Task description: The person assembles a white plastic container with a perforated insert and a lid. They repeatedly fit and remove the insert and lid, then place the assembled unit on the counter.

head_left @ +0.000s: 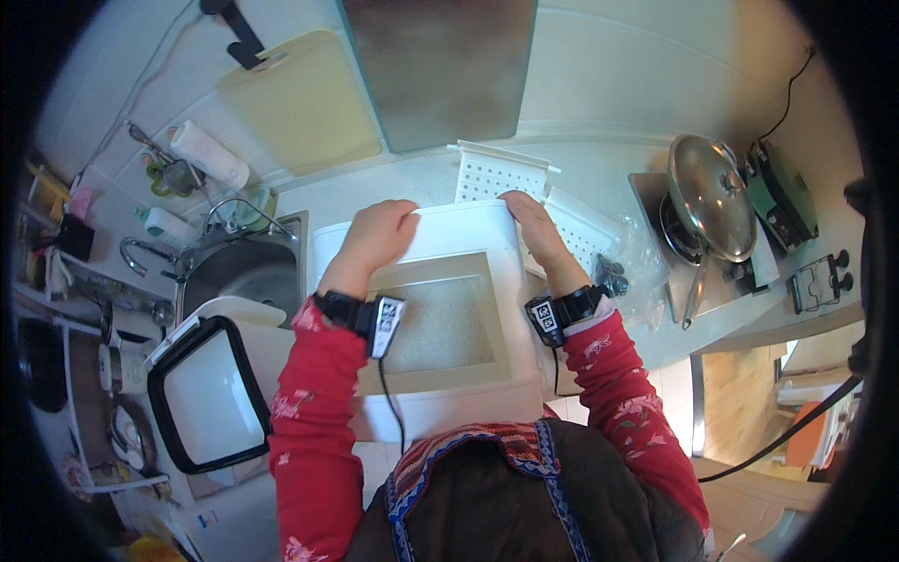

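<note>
Squarely, both hands, left (375,234) and right (536,228), grip the white bin's (440,318) far rim, long axis running away from the person.

- Bright, even, cool light across the white bench (599,178).
- Glare on the steel pan lid (712,192).
- Strong fisheye bending; black vignette rings the rim.
- Soft shadows under the forearms; edges slightly blurred.
</note>
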Tool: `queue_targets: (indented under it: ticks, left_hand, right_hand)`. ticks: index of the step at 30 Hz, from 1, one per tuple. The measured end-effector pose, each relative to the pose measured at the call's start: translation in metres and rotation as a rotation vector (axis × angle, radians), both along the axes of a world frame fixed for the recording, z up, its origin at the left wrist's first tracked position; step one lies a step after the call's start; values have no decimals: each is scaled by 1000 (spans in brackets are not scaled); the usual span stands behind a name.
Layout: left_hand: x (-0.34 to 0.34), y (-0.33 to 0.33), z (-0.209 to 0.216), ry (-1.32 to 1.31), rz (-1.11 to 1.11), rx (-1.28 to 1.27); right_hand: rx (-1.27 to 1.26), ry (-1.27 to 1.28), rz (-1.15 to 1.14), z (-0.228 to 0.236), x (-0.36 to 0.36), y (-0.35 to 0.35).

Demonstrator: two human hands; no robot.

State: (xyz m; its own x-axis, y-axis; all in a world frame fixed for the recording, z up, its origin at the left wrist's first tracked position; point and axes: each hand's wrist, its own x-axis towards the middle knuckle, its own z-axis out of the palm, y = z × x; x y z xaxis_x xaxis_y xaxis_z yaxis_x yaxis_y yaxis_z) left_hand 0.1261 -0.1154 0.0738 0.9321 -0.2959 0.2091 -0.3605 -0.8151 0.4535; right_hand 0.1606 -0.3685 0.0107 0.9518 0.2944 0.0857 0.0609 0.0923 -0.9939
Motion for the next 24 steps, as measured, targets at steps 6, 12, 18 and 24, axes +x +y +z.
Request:
queue_targets:
  ticks: [6, 12, 18, 24]
  left_hand:
    - [-18, 0, -3, -250, 77, -2]
    - [-20, 1, 1, -184, 100, -9]
    - [-25, -3, 5, -168, 115, 5]
    - [-32, -7, 13, -169, 143, 62]
  right_hand:
    - [81, -99, -6, -11, -1, 14]
    - [98, -183, -18, -15, -3, 21]
    - [73, -190, -9, -12, -6, 22]
    - [-21, -289, -72, -4, -12, 21]
